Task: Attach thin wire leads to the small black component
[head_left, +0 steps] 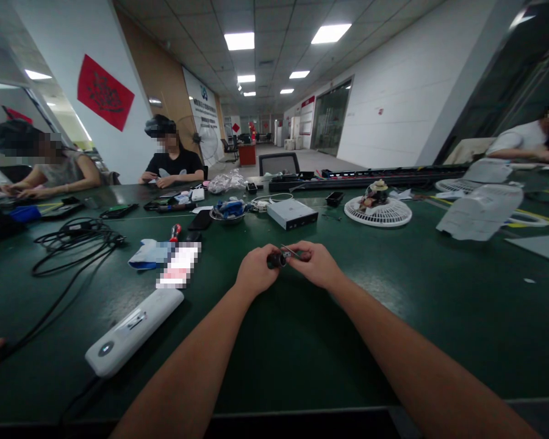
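Note:
My left hand (255, 271) is closed around a small black handle, which looks like a screwdriver (277, 260), just above the dark green table (302, 341). My right hand (315, 263) pinches the thin metal tip end of the same tool, fingers pressed together. Both hands meet at the table's middle, forearms reaching in from the bottom edge. What the tip carries is too small to make out.
A white oblong device (132, 332) lies at the left front, beside a blue-white cloth (149, 254) and black cables (73, 241). Farther back are a grey box (293, 213), a white fan grille (377, 211) and a white fan housing (482, 210). People sit at the far left and far right.

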{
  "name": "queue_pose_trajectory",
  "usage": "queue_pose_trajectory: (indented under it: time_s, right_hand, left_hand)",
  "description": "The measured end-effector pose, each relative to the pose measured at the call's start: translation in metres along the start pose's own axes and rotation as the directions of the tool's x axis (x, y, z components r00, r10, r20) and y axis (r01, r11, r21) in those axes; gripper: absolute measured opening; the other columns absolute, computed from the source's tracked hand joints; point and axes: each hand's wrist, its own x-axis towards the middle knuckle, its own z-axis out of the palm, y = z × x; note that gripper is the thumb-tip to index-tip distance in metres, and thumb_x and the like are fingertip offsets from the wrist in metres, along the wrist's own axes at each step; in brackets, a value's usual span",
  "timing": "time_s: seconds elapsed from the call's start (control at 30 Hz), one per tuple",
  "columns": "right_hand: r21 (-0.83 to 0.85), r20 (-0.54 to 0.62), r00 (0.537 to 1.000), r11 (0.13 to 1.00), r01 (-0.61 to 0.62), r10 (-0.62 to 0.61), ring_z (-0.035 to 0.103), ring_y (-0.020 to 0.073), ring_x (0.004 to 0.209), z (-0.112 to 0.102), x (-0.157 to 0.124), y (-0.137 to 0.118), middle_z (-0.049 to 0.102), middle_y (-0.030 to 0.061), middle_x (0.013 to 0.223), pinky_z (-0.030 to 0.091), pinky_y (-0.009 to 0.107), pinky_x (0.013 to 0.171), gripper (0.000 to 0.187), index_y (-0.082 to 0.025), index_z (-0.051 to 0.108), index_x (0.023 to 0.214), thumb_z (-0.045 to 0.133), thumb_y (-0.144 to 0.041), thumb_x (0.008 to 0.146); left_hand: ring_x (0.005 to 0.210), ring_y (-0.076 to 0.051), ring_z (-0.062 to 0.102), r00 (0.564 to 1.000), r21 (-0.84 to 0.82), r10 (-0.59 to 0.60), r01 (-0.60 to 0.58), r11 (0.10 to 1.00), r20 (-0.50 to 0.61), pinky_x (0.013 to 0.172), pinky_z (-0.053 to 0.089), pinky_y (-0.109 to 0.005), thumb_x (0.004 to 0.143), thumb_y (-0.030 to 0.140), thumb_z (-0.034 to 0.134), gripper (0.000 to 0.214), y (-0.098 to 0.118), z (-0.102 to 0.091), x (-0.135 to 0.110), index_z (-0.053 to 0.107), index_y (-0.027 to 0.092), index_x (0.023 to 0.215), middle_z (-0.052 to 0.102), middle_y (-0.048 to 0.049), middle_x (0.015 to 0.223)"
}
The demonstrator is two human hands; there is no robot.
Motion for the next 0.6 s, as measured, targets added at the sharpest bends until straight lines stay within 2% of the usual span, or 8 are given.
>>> queue_pose_trajectory:
  time_s: [0.1,0.2,0.33,0.43,0.6]
  right_hand:
    - [-0.007,0.0,1.0,1.0,-0.029,0.029,0.056,0.0118,0.057,-0.0003,-0.0008,-0.0028,0.073,0.0042,0.085,0.042,0.024,0.053,0.025,-0.017,0.075,0.096,0.066,-0.027,0.074]
    - [0.005,0.021,0.999,0.999,-0.04,0.04,0.064,0.0158,0.07,-0.0001,0.0001,-0.0013,0.074,0.0037,0.088,0.049,0.028,0.066,0.022,-0.02,0.076,0.093,0.069,-0.025,0.073]
    - [0.007,0.017,1.0,1.0,0.0,-0.001,0.067,0.0197,0.086,0.0008,0.002,0.0029,0.075,0.0026,0.098,0.051,0.032,0.079,0.024,-0.026,0.075,0.1,0.064,-0.025,0.079]
    - [-0.029,0.01,1.0,1.0,-0.001,0.002,0.067,0.0191,0.079,0.0011,0.0022,0.0034,0.075,0.0029,0.096,0.052,0.032,0.074,0.025,-0.025,0.074,0.103,0.062,-0.027,0.081]
    - [-0.111,-0.032,0.999,0.993,-0.034,0.03,0.064,0.0163,0.07,-0.0003,0.0016,-0.0014,0.073,0.0028,0.086,0.049,0.029,0.068,0.018,-0.022,0.074,0.094,0.066,-0.028,0.079]
  left_hand:
    - [0.082,-0.018,0.063,1.0,-0.026,0.003,-0.003,1.0,-0.011,0.073,0.049,-0.028,0.075,0.02,0.066,0.024,0.0002,-0.0004,-0.0001,0.065,0.023,0.098,0.068,-0.0028,0.088]
    - [0.083,-0.018,0.063,1.0,-0.039,0.003,-0.003,0.999,-0.012,0.073,0.05,-0.028,0.075,0.022,0.066,0.023,0.0012,-0.001,-0.0006,0.065,0.023,0.098,0.069,-0.003,0.089]
    - [0.082,-0.018,0.064,1.0,-0.045,-0.01,0.009,0.999,-0.023,0.074,0.051,-0.028,0.076,0.022,0.067,0.023,0.0014,-0.0007,-0.0009,0.065,0.023,0.099,0.069,-0.003,0.089]
    - [0.081,-0.017,0.064,0.999,-0.045,-0.01,0.008,0.999,-0.036,0.074,0.051,-0.029,0.075,0.021,0.068,0.021,0.0002,0.0003,-0.0007,0.065,0.023,0.096,0.069,-0.0026,0.087]
    - [0.079,-0.017,0.064,0.999,-0.045,0.001,-0.004,0.999,-0.054,0.072,0.051,-0.028,0.075,0.022,0.068,0.019,-0.0021,0.0016,-0.0003,0.065,0.022,0.094,0.069,-0.0026,0.085]
